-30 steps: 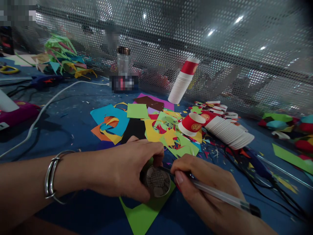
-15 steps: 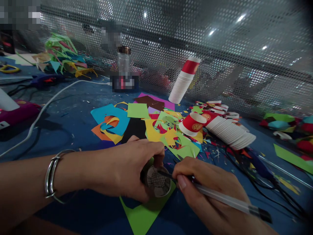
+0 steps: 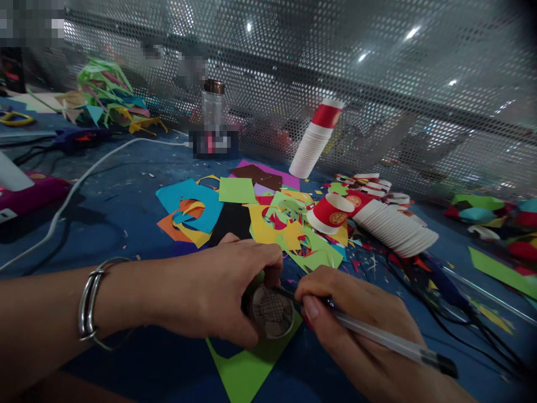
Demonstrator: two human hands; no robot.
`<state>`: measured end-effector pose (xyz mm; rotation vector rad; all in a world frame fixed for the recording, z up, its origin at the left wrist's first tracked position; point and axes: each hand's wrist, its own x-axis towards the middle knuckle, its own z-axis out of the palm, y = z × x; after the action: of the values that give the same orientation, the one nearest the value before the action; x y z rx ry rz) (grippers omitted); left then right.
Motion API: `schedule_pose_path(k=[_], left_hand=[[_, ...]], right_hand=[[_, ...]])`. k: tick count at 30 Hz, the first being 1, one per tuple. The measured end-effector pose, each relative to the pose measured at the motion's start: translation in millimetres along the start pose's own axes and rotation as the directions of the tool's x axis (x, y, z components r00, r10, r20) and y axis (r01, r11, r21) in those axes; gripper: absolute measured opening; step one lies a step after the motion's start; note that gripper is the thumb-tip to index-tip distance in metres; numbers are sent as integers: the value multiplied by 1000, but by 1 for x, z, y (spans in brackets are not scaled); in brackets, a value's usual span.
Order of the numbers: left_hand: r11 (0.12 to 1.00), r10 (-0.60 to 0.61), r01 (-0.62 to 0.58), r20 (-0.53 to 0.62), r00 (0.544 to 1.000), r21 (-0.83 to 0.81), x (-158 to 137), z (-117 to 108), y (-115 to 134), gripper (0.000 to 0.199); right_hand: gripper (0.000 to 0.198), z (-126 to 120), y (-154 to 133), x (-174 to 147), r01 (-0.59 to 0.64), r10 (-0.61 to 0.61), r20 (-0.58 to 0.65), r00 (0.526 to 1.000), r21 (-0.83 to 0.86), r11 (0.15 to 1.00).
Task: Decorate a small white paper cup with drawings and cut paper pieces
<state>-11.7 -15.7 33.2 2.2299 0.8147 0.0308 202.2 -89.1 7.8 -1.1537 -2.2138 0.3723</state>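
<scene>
My left hand (image 3: 210, 288) curls around a small round object (image 3: 273, 313) with a grid-patterned grey top, whose kind I cannot make out. It stands on a sheet of green paper (image 3: 247, 372) with a cut-out edge. My fingers hide its left side. In my right hand (image 3: 356, 330) is a pen (image 3: 377, 334) with a clear barrel and a black end, gripped between thumb and fingers. Its dark front end reaches the far rim of the round object; the exact tip is hard to see.
Coloured paper scraps (image 3: 289, 215) lie beyond my hands. A red paper cup (image 3: 330, 212) stands near a fallen cup stack (image 3: 390, 224), with a leaning cup stack (image 3: 314, 140) behind. A white cable (image 3: 84, 176) crosses the left. A perforated metal panel (image 3: 268, 73) closes off the back.
The pen's front end has shifted from over the round top towards its far rim. My right hand has moved slightly; my left hand keeps its hold.
</scene>
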Motion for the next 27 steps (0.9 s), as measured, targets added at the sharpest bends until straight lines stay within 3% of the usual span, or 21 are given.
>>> schedule_pose_path(k=[8, 18, 27], left_hand=[[999, 46, -47, -47, 998, -13, 2, 5, -5, 39], [1000, -17, 17, 2, 1000, 4, 0, 1, -2, 38], [1000, 12, -12, 8, 1000, 5, 0, 1, -3, 40]], right_hand=[[15, -1, -4, -1, 17, -17, 12, 1000, -16, 1000], [13, 2, -2, 1, -9, 9, 13, 1000, 12, 1000], [13, 0, -2, 0, -4, 3, 25, 1000, 14, 1000]])
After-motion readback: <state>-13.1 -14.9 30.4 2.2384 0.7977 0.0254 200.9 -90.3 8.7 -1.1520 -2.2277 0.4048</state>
